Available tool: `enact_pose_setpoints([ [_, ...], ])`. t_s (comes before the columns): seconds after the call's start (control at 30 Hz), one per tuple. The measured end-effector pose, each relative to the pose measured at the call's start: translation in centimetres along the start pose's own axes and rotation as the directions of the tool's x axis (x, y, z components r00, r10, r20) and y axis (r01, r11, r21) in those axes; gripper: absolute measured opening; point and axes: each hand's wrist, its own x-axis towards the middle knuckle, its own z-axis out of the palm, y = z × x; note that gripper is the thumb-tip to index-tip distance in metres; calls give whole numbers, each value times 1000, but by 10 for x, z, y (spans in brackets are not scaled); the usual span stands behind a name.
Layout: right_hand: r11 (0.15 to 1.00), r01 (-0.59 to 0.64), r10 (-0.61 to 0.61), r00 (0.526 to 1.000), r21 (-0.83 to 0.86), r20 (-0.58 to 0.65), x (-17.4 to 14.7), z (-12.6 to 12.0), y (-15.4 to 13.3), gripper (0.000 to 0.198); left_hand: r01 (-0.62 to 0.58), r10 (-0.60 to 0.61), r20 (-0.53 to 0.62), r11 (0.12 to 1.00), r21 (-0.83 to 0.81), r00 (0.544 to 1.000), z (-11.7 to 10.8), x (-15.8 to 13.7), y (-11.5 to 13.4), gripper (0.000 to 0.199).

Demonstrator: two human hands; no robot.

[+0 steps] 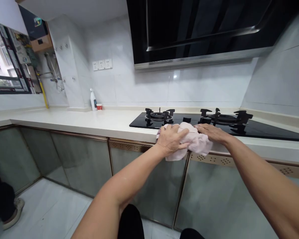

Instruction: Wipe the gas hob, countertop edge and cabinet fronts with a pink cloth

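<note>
A pale pink cloth [198, 142] is bunched over the front edge of the black gas stove [142, 121], part of it hanging down in front of the cabinets. My left hand [171, 139] grips the cloth from the left, its fingers curled over the folds. From the other side my right hand [210, 132] reaches in, fingertips closed on the cloth's upper right part beside the stove's glass. The undersides of both hands are hidden. Behind them stand the left burner [158, 115] and the right burner [225, 118] with black pan supports.
A white spray bottle [93, 99] and a small red cup [99, 107] stand by the wall on the pale counter [64, 116]. The black range hood [201, 30] overhangs the stove. Grey-green cabinets [79, 162] run below. Another person's shoe [15, 214] is at far left.
</note>
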Motion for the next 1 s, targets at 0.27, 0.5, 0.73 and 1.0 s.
enact_pose_setpoints([
  [0.27,996,-66,64,997,64,33,1,0,-7,62,310,-327,124,940,142,937,-34,-77,-139,62],
  [0.5,996,-69,67,997,58,44,1,-2,-11,60,547,-618,147,765,341,772,-68,-115,-216,52],
  [0.73,994,-83,79,996,68,51,0,-4,-16,62,555,-608,81,765,327,790,-60,-95,-172,54],
  [1.0,995,-88,84,994,53,70,-1,-3,-15,63,316,-323,31,940,129,946,-27,-32,-55,59],
])
